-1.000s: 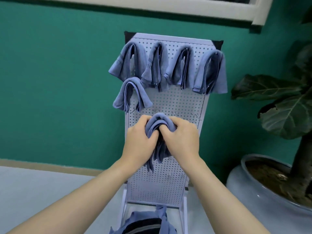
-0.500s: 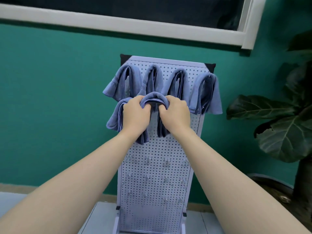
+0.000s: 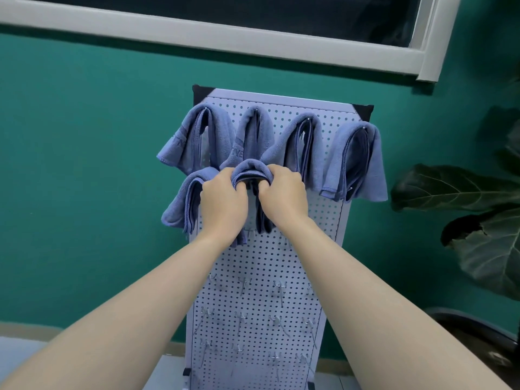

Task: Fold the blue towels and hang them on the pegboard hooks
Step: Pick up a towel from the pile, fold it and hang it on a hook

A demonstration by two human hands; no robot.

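Both forearms reach up and forward, side by side, to the white pegboard (image 3: 261,277) standing against a teal wall (image 3: 84,164). The left hand (image 3: 223,202) and right hand (image 3: 282,197) meet at the board's second row, knuckles toward the camera, fingers curled over the top fold of a folded blue towel (image 3: 250,168), gripping it from either side while its ends hang down behind the wrists. Just to the left, another folded towel (image 3: 183,204) drapes in that same row. Four more towels (image 3: 357,159) hang across the top row, touching one another. Bare metal hooks (image 3: 278,288) stud the lower board. Dark plant leaves (image 3: 455,187) show at right, below a white-framed window (image 3: 225,38).
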